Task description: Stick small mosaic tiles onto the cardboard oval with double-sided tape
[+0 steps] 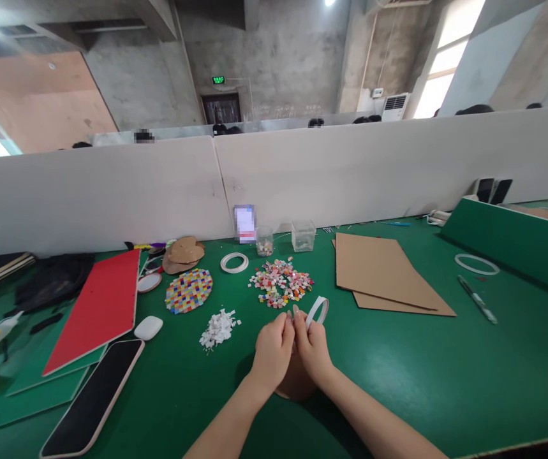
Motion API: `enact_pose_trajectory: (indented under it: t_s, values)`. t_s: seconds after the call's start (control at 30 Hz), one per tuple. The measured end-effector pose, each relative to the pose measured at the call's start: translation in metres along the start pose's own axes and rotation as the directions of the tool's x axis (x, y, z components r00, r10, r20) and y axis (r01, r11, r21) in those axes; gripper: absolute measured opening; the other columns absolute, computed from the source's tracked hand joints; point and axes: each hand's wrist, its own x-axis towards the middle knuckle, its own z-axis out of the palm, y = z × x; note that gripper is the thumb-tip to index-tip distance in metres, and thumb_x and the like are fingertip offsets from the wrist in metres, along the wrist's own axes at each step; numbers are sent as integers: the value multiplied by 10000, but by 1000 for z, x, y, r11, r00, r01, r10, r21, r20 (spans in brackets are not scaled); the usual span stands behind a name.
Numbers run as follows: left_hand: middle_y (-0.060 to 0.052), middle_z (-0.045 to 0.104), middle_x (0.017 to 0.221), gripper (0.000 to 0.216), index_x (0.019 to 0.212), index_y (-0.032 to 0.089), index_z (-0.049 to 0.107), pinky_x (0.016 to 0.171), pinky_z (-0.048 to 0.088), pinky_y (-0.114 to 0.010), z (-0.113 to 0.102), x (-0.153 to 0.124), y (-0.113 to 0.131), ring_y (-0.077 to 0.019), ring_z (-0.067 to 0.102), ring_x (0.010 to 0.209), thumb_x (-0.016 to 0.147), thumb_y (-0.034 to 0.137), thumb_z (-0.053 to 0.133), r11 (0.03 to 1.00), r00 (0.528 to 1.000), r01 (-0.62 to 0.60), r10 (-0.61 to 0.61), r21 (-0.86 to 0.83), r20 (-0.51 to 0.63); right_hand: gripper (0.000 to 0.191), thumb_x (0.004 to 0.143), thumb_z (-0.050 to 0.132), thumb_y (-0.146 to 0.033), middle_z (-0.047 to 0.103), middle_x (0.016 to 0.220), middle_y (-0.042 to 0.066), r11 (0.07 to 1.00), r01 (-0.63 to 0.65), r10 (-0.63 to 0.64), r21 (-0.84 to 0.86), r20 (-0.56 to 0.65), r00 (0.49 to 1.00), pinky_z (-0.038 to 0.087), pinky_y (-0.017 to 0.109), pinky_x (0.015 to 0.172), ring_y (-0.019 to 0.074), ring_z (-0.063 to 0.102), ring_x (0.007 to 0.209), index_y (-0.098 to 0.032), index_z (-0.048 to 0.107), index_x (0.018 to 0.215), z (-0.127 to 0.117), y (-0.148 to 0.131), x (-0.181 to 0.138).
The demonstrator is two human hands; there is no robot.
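My two hands meet just in front of me over the green table (398,370). My right hand (312,344) grips a small white tape roll (318,311), held upright. My left hand (272,352) has its fingertips pinched together against the right hand's, probably on the tape's loose end, which is too small to make out. Beneath both hands lies a brown cardboard disc (296,381), mostly hidden. A pile of small coloured mosaic tiles (281,282) lies just beyond the hands.
A finished tile-covered disc (188,291), white paper scraps (217,327), another tape roll (234,262), two clear cups (302,235), cardboard sheets (388,274), a red board (99,306), a phone (94,396), a white case (148,327) and a pen (477,299) lie about. A white partition (350,172) runs behind.
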Motion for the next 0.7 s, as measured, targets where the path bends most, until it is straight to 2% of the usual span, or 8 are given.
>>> enact_pose_trajectory:
  t_s: [0.17, 0.27, 0.43, 0.7]
  values:
    - [-56, 625, 726, 366, 800, 181, 578, 648, 417, -264, 2, 1, -3, -186, 583, 699, 926, 356, 284, 994, 1000, 22, -24, -110, -14, 408, 898, 355, -511, 374, 469, -58, 999, -36, 36, 38, -17, 999, 276, 217, 403, 93, 342, 404, -199, 445, 652, 3, 0, 1]
    - [-42, 622, 723, 358, 805, 185, 577, 647, 419, -265, 3, 1, -4, -178, 573, 688, 929, 359, 290, 988, 999, 39, -40, -148, -4, 418, 895, 362, -517, 372, 469, -56, 998, -39, 41, 40, -41, 998, 285, 215, 408, 92, 347, 411, -204, 416, 624, 3, -1, 2]
    - [-26, 606, 721, 318, 772, 193, 550, 636, 413, -256, 4, 0, -2, -168, 560, 689, 924, 362, 328, 991, 999, 37, -38, -128, 0, 410, 901, 372, -498, 377, 470, -53, 1000, -26, 27, 14, -53, 998, 293, 221, 430, 100, 362, 433, -201, 431, 624, 1, -3, 3]
    - [-15, 542, 656, 292, 710, 199, 458, 569, 357, -243, 1, -2, 2, -157, 516, 615, 916, 316, 287, 998, 999, 42, -42, -55, -5, 376, 910, 384, -442, 427, 518, -37, 999, 28, -28, -34, 0, 1000, 310, 227, 472, 107, 394, 472, -189, 464, 644, 1, 4, 1]
